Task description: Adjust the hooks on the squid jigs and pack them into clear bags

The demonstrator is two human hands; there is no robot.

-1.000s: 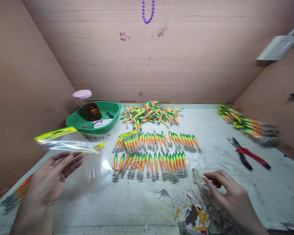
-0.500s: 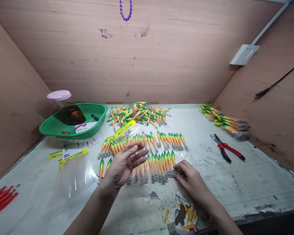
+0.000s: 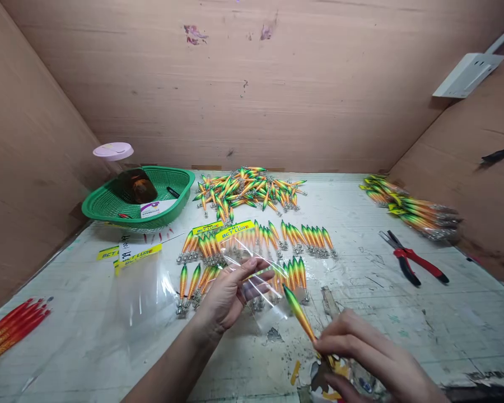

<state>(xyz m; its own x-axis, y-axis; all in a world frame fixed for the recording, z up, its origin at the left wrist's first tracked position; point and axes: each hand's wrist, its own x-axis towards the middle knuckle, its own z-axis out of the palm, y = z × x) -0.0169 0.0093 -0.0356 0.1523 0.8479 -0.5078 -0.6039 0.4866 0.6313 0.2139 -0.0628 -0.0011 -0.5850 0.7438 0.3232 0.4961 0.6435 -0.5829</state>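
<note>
Between the thumb and fingers of my left hand [image 3: 239, 288] is a clear plastic bag [image 3: 273, 310] with a yellow "BCT LURE" strip on its top. My right hand [image 3: 361, 352] is closed on the hook end of a green-to-orange squid jig [image 3: 298, 313], whose green tip points up and left towards the bag. Rows of similar jigs [image 3: 296, 271] lie under and behind the bag, their metal hooks facing me; the bag and my left hand partly cover them. Further back sits a loose heap of the same jigs [image 3: 243, 190].
On the left are a green basket [image 3: 185, 193] holding a lidded cup [image 3: 113, 151], flat empty bags [image 3: 143, 285] and red jigs [image 3: 12, 330]. On the right lie red-handled pliers [image 3: 424, 266] and packed jigs [image 3: 424, 215]. The table's front edge is damaged.
My right hand has lifted a jig off the right end of the front row and brought it nearer me. My left thumb and fingers have closed on the bag. The view has shifted slightly.
</note>
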